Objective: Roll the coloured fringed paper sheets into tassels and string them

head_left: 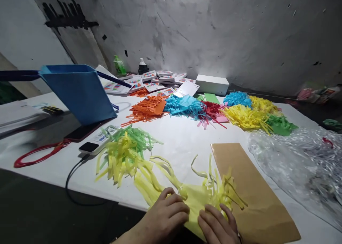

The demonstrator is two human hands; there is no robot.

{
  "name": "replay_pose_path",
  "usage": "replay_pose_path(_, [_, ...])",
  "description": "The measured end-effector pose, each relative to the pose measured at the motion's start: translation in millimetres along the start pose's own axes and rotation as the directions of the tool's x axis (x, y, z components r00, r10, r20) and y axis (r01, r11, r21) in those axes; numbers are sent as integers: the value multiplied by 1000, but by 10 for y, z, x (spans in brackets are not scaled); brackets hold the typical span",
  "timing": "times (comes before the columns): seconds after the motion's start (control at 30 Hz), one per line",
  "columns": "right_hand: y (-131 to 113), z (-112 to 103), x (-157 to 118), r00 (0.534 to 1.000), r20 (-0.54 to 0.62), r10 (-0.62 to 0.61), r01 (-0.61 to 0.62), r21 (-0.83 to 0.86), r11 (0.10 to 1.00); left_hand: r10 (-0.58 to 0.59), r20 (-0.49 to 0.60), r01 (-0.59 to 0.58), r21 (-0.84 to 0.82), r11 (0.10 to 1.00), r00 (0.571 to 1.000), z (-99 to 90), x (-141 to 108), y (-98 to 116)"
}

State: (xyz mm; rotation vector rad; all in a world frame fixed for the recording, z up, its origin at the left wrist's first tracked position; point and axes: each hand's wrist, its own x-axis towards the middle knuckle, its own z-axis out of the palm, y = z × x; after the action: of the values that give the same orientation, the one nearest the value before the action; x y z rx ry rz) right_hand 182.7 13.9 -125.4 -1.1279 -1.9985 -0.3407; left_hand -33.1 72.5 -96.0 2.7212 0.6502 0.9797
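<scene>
Left of centre, green-and-yellow fringe (pixel 124 149) lies on the bench (pixel 176 137). At bottom centre, the left hand (pixel 168 215) curls over fringed yellow paper (pixel 199 197), the right hand (pixel 219 224) flatter, seemingly steadying it; hidden thumbs leave any pinch uncertain. Brown sheet (pixel 251 190) lies lower right.

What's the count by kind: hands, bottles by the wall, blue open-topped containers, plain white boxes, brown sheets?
Hands: 2, left hand and right hand, both on yellow fringed paper
Bottles: 2, green bottle and white-topped dark bottle
Blue container: 1
Plain white box: 1
Brown sheet: 1
Total: 7
</scene>
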Motion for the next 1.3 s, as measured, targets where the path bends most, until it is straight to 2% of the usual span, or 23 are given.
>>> replay_pose_path(0.13, [-24,-19,118,986,41,164,-169,144,975,-241,10,241,9,971,971,-4,36,78])
replay_pose_path(0.27, [-14,62,268,953,56,297,-302,137,944,-391,26,390,44,920,920,-52,182,93])
replay_pose_path(0.47, [-19,194,381,909,53,413,-411,-41,911,-499,62,482,181,857,864,-131,321,-33])
replay_pose_path(0.7, [-47,199,391,901,42,431,-423,-130,897,-526,127,517,95,851,841,-98,355,-98])
replay_pose_path(0.8, [-42,192,417,902,43,431,-418,-169,893,-553,106,541,124,832,827,-66,380,-117])
replay_pose_path(0.9, [-37,146,442,902,33,430,-422,-134,897,-510,15,508,82,858,860,-52,394,-114])
replay_pose_path(1.0, [-15,58,424,938,-9,345,-345,-16,938,-382,-76,381,-36,924,921,-69,370,-89])
replay_pose_path(1.07, [5,1,371,977,16,210,-211,125,970,-313,-48,309,-75,948,948,-90,322,-73])
replay_pose_path(1.17, [9,-49,252,994,87,69,-91,279,956,-194,82,199,-55,978,978,-120,216,-64])
replay_pose_path(1.23, [-7,-60,186,991,111,76,-104,283,954,-132,129,138,-43,989,983,-134,154,-58])
replay_pose_path(1.3, [-22,-63,163,986,127,107,-139,276,951,-139,143,145,-34,989,980,-143,133,-47])
